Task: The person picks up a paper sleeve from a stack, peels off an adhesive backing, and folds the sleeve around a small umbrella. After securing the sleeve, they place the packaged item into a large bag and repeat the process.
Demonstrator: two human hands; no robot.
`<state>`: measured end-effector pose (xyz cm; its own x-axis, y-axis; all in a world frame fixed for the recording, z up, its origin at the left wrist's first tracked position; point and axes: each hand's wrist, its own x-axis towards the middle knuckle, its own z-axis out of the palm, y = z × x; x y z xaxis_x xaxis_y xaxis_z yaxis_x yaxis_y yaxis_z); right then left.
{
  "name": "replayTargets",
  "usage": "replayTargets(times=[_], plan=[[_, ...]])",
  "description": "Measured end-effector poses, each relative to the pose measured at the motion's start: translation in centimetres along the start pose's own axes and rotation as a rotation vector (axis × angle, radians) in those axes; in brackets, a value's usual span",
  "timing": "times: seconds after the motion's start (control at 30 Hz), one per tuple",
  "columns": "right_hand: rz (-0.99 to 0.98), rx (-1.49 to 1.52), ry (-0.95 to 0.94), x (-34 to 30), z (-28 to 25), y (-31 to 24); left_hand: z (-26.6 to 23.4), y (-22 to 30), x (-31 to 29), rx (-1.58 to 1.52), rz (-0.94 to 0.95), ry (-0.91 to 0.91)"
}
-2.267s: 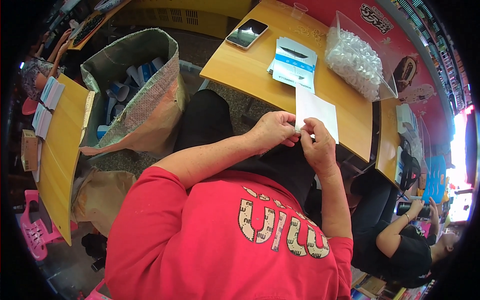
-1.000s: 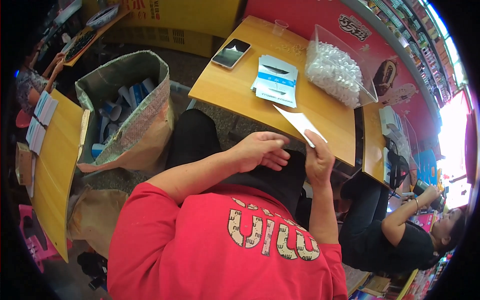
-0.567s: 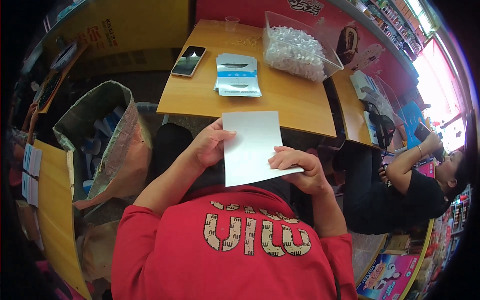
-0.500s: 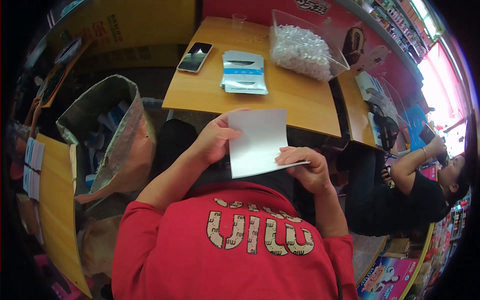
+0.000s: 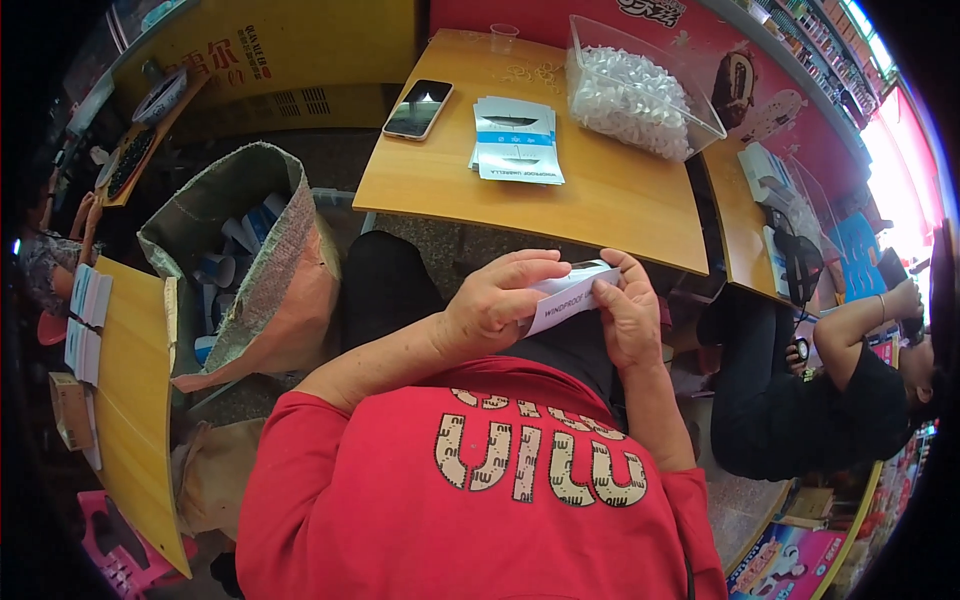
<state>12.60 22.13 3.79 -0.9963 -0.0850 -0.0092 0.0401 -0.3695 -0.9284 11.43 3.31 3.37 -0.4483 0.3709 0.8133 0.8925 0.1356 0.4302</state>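
Note:
Above my lap, both hands are closed on a white paper card [image 5: 562, 306], now bent over on itself with dark printing on its outer face. My left hand [image 5: 503, 300] grips its left end, fingers across the top. My right hand [image 5: 630, 312] pinches the right end between thumb and fingers. On the wooden table [image 5: 620, 212] beyond them lies a stack of similar printed cards [image 5: 517, 158], each with a dark shape and the top one crossed by a blue band.
A phone [image 5: 418, 109], rubber bands [image 5: 535, 75] and a clear cup [image 5: 503, 38] lie beyond. A clear bin [image 5: 707, 125] holds white plastic pieces. At left, an open woven sack [image 5: 285, 300] contains rolled cards [image 5: 215, 270]. A person [image 5: 830, 390] sits at right.
The card was opened out as a blank white sheet; it is now folded over into a narrow form with print showing. My hands have come closer together, and the view has shifted slightly.

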Motion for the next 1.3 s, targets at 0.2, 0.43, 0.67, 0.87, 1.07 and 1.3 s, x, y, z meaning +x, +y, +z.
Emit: replayTargets(times=[0.2,0.43,0.67,0.87,1.07,1.3], plan=[[-0.265,-0.096,0.162,1.0,-0.5,0.6,-1.0,0.1,-1.4,-0.338,-0.75,0.064],[-0.35,-0.265,0.113,-0.1,-0.1,1.8,0.4,0.4,-0.2,-0.487,-0.984,0.118],[-0.163,-0.011,0.009,-0.1,-1.1,1.2,0.8,0.2,-1.0,-0.911,-1.123,0.143],[-0.12,-0.081,0.007,-1.0,-1.8,1.6,0.2,1.3,-0.1,-1.098,-1.282,0.097],[-0.265,-0.221,0.005,-1.6,-1.9,2.6,0.3,1.5,0.8,-1.306,-1.408,0.209],[-0.225,-0.169,0.024,-1.3,-1.6,2.6,0.4,1.0,-0.5,-1.176,-1.346,0.064]])
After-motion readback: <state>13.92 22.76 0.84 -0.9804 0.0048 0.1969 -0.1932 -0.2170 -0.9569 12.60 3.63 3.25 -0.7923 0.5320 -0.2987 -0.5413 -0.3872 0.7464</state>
